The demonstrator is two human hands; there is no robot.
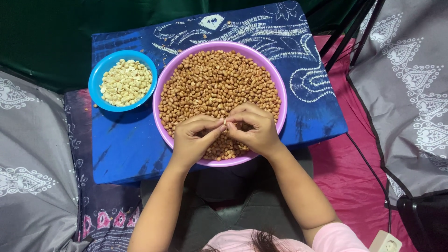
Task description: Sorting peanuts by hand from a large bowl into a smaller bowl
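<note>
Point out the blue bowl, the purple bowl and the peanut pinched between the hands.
blue bowl [95, 74], head view, left rim.
purple bowl [282, 93], head view, right rim.
peanut [225, 122], head view, pale kernel between the fingers of both hands.

packages: none | labels: none | signs: none | screens: none
</note>
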